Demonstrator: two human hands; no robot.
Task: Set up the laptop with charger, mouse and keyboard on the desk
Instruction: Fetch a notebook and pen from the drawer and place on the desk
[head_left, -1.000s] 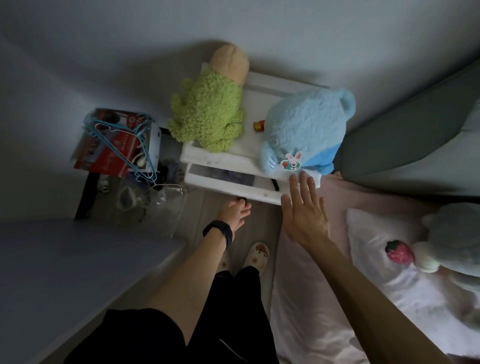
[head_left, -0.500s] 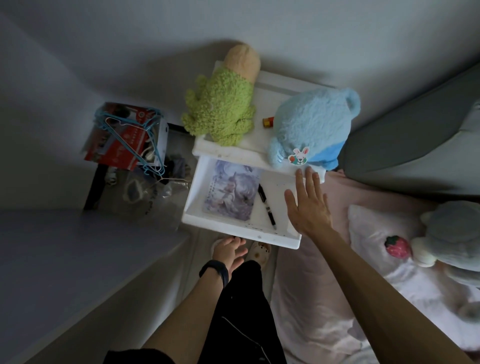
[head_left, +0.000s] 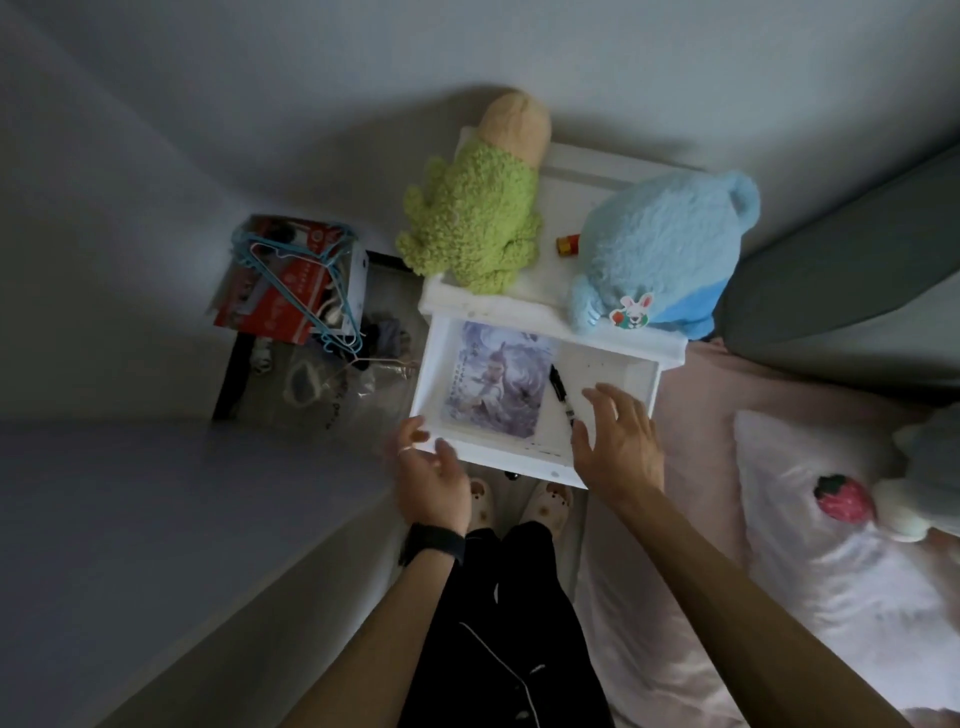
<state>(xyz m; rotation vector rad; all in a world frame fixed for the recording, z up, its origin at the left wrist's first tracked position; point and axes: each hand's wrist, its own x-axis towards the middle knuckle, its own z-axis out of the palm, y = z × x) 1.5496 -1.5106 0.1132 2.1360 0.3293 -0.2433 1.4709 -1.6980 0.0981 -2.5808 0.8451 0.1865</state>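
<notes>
A white nightstand drawer (head_left: 605, 371) stands pulled out below me. Inside lie an illustrated picture card (head_left: 497, 383) and a black pen (head_left: 561, 392). No laptop, charger, mouse or keyboard shows in view. My left hand (head_left: 430, 467), with a dark band on its wrist, hovers at the drawer's front left corner, fingers relaxed and holding nothing. My right hand (head_left: 615, 444) hangs over the drawer's front right part, fingers spread, empty. The grey desk (head_left: 156, 519) lies to my left.
A green plush (head_left: 475, 228), a blue plush (head_left: 657, 244) and a small red item (head_left: 567, 244) sit on the nightstand top. A red box with blue hangers (head_left: 291, 280) and clear bags stand left of it. The bed with a white pillow (head_left: 831, 545) is at right.
The drawer has been pulled out from nearly closed to fully open. My left hand came off its front and rose to the left corner; my right hand moved from the nightstand edge over the drawer.
</notes>
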